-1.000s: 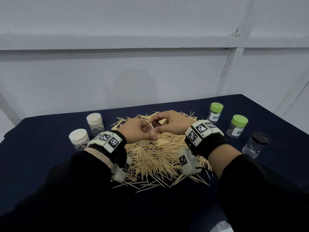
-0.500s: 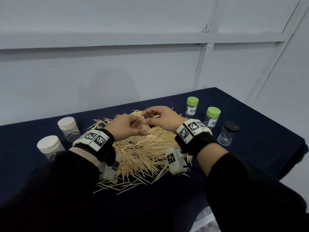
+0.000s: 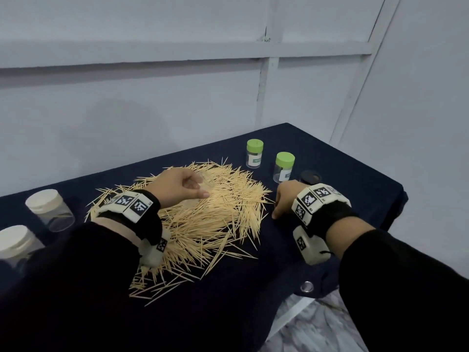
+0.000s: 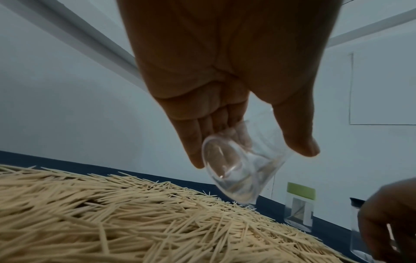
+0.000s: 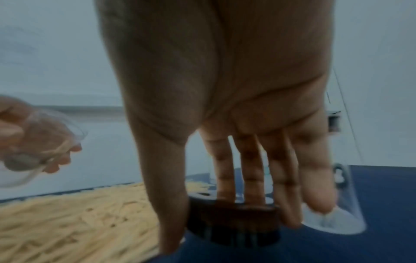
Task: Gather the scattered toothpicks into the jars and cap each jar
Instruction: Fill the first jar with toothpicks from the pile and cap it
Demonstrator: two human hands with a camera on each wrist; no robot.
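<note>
So the left hand [image 3: 177, 185] has its fingers and thumb wrapped round a small clear plastic jar [image 4: 243, 169], uncapped and tipped on its side right above the heap of pale wooden toothpicks [image 3: 203, 219]. The right hand [image 3: 286, 196] pinches a dark round cap [image 5: 234, 222] low over the navy tablecloth [image 3: 253, 301], just right of the heap, so it's nearer for scooping toward the jar.

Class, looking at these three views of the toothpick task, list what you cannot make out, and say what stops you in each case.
- Green-lidded jars' label text: too small, head view.
- Whether the dark cap rests on the table: blurred, right wrist view.
- Black-lidded jar body: hidden by right hand, head view.
- Nearest white-lidded jar: cut by left edge.
</note>
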